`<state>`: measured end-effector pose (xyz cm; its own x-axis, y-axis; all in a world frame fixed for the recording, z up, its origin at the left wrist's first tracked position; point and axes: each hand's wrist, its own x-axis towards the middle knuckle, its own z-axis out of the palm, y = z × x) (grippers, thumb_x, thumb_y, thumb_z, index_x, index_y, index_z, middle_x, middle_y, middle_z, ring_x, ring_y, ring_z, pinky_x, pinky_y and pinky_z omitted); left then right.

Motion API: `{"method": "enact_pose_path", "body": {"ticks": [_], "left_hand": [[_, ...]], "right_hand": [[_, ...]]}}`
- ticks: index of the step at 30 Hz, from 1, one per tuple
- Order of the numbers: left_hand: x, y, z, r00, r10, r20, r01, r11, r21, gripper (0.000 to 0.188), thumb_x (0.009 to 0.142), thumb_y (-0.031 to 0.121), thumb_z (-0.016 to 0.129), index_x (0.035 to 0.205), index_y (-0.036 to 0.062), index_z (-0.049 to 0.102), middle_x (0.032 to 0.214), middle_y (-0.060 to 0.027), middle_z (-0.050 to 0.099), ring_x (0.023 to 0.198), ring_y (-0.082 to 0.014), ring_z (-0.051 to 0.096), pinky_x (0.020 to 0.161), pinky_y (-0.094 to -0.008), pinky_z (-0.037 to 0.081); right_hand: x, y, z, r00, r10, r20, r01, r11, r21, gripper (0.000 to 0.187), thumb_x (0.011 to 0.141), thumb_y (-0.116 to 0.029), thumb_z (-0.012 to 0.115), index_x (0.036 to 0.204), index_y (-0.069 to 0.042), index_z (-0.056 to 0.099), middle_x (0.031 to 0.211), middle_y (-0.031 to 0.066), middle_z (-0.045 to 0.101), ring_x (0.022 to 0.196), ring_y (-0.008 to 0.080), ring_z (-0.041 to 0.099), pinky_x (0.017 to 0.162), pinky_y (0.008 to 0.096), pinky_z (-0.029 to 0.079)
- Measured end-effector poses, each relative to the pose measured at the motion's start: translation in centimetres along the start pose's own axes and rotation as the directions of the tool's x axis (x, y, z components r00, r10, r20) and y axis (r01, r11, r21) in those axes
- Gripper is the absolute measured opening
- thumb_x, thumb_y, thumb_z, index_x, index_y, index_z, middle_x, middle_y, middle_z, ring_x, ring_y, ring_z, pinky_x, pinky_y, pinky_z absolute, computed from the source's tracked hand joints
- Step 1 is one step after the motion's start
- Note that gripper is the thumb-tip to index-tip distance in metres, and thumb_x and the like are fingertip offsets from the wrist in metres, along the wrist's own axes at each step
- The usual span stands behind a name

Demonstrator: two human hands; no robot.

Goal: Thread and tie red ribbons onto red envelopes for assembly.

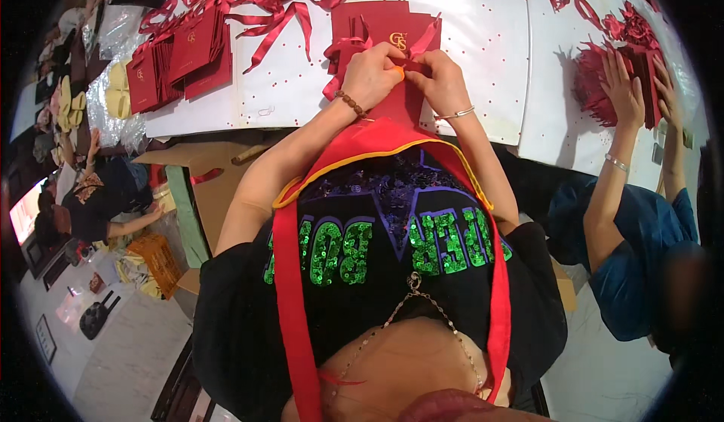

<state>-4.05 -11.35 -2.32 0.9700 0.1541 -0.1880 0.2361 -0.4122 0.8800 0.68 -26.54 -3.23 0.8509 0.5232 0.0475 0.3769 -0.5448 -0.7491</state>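
Note:
In front of me on the white table lies a red paper bag (424,28) with a gold emblem and red ribbon at its top. Over its middle, my left hand (372,76) and my right hand (445,84) meet, each with fingers pinched on a dark red ribbon (414,66). A small orange piece (399,72) shows at the left fingertips; I cannot tell what it is. More red card or paper (400,105) reaches toward me below the hands. The ends of the ribbon are partly hidden by my fingers.
Stacked red bags (197,52) stand at the left, below loose red ribbons (279,30). Small red dots are scattered over the white table (490,82). At the right, another person's hands (624,94) press on a pile of red bags (641,67). An open cardboard box (226,188) sits beneath the left edge.

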Motion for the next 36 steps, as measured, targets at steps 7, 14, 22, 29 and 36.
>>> {"method": "enact_pose_path", "body": {"ticks": [7,14,22,29,36], "left_hand": [[0.1,0.1,-0.3,0.997,-0.056,0.059,0.063,0.99,-0.124,0.021,0.068,0.006,0.059,0.087,-0.0007,0.059,0.061,-0.0074,0.059,0.054,-0.0136,0.056,0.05,-0.0266,0.044],[0.0,0.0,0.4,0.996,-0.092,0.012,0.093,0.981,-0.17,0.018,0.064,0.007,0.06,0.081,0.0001,0.061,0.061,-0.009,0.06,0.055,-0.0165,0.059,0.051,-0.028,0.045],[-0.2,0.1,-0.2,0.978,-0.189,0.086,0.207,0.924,-0.322,0.023,0.066,0.004,0.057,0.088,-0.0007,0.06,0.058,-0.0068,0.059,0.049,-0.0118,0.055,0.044,-0.0242,0.042],[0.5,-0.3,-0.3,0.976,-0.163,0.143,0.205,0.912,-0.355,0.028,0.07,0.002,0.054,0.097,-0.0028,0.058,0.058,-0.0055,0.057,0.047,-0.0086,0.052,0.042,-0.0215,0.041],[0.5,0.4,-0.5,0.964,-0.226,0.142,0.262,0.897,-0.355,0.026,0.07,0.002,0.053,0.095,-0.0023,0.058,0.058,-0.0055,0.057,0.047,-0.0087,0.052,0.042,-0.0218,0.041]], "right_hand": [[-0.4,-0.5,0.1,0.999,0.041,-0.035,-0.039,0.998,0.048,0.02,0.068,-0.007,0.068,0.083,0.0,0.058,0.078,0.013,0.058,0.07,0.0253,0.057,0.063,0.0314,0.046],[-0.7,-1.0,-0.1,0.999,0.032,-0.032,-0.031,0.999,0.034,0.018,0.066,-0.006,0.068,0.08,0.0,0.057,0.078,0.0138,0.056,0.072,0.028,0.056,0.064,0.0342,0.045],[-1.0,0.0,0.3,0.995,0.096,-0.023,-0.089,0.973,0.214,0.018,0.069,-0.007,0.065,0.086,-0.001,0.061,0.081,0.0136,0.056,0.075,0.0274,0.056,0.067,0.0336,0.045],[-0.1,1.5,0.1,0.952,0.244,0.187,-0.305,0.828,0.472,0.026,0.077,-0.008,0.062,0.101,-0.001,0.059,0.087,0.0067,0.058,0.078,0.0131,0.054,0.07,0.0233,0.043],[-0.7,1.1,0.8,0.983,0.178,0.038,-0.177,0.89,0.421,0.027,0.074,-0.011,0.063,0.1,-0.003,0.061,0.088,0.0113,0.058,0.081,0.0194,0.056,0.072,0.027,0.043]]}}
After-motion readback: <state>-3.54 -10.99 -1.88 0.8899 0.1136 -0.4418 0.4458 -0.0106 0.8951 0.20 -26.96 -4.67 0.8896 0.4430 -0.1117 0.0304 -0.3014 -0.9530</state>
